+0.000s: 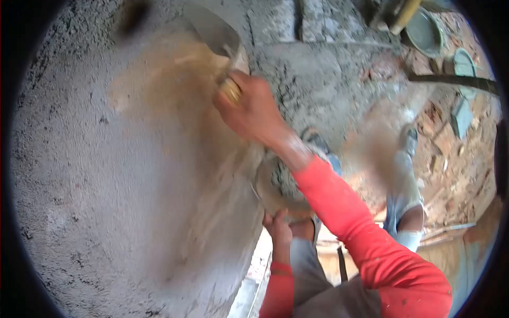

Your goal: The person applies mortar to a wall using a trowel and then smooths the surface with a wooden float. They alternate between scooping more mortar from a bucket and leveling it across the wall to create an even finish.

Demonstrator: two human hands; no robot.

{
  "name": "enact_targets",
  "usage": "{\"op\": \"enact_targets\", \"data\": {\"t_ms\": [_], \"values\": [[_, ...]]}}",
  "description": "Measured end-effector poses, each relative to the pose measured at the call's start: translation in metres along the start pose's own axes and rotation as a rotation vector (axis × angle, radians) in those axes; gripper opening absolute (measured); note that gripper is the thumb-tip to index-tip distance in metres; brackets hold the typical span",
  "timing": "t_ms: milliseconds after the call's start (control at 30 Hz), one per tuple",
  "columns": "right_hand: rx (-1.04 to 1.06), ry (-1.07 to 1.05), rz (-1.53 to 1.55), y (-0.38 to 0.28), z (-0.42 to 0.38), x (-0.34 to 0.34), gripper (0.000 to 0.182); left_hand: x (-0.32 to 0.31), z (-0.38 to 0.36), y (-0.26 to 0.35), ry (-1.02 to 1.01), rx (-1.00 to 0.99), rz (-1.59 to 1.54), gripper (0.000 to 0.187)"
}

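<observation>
My right hand (252, 108) is closed around the wooden handle of a trowel (214, 29). Its metal blade points up and away, close over the rough grey plaster wall (106, 185) that fills the left side. Lower down, my left hand (279, 225) grips the near rim of a round pan (291, 204) with grey mortar (286, 177) in it. The pan sits beside the wall's edge, partly covered by my right forearm. Smears of wet, brownish plaster show on the wall below the blade.
Grey mortar covers the floor (313, 69) at the top middle. At the upper right are a bucket (424, 34), a smaller green container (461, 63) and a dark bar (453, 80). Broken bricks and rubble (445, 140) lie along the right. My legs and shoes are below.
</observation>
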State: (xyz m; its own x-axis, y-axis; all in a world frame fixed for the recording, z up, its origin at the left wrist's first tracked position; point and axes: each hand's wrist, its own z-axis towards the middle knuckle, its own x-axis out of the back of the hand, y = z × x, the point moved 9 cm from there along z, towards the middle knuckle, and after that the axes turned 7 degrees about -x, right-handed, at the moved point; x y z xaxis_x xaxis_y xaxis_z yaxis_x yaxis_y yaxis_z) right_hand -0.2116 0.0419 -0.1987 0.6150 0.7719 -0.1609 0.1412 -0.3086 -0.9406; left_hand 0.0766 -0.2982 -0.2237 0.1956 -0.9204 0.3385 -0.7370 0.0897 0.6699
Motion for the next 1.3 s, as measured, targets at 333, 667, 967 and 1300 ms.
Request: {"op": "enact_targets", "data": {"t_ms": [333, 667, 967, 1300], "values": [[-0.099, -0.623, -1.236, 0.022, -0.195, 0.178, 0.022, -0.098, -0.02, 0.1, -0.309, -0.325, 0.486, 0.045], [-0.1, -0.799, -1.333, -0.049, -0.148, 0.245, 0.032, -0.191, -0.113, 0.184, -0.482, -0.533, 0.537, 0.05], [-0.467, -0.877, -0.633, 0.0, -0.205, 0.284, 0.039, -0.203, -0.111, 0.136, -0.384, -0.412, 0.268, 0.029], [-0.779, -0.535, -0.42, -0.003, -0.192, 0.304, 0.027, -0.207, -0.087, 0.081, -0.325, -0.185, 0.013, 0.05]]}}
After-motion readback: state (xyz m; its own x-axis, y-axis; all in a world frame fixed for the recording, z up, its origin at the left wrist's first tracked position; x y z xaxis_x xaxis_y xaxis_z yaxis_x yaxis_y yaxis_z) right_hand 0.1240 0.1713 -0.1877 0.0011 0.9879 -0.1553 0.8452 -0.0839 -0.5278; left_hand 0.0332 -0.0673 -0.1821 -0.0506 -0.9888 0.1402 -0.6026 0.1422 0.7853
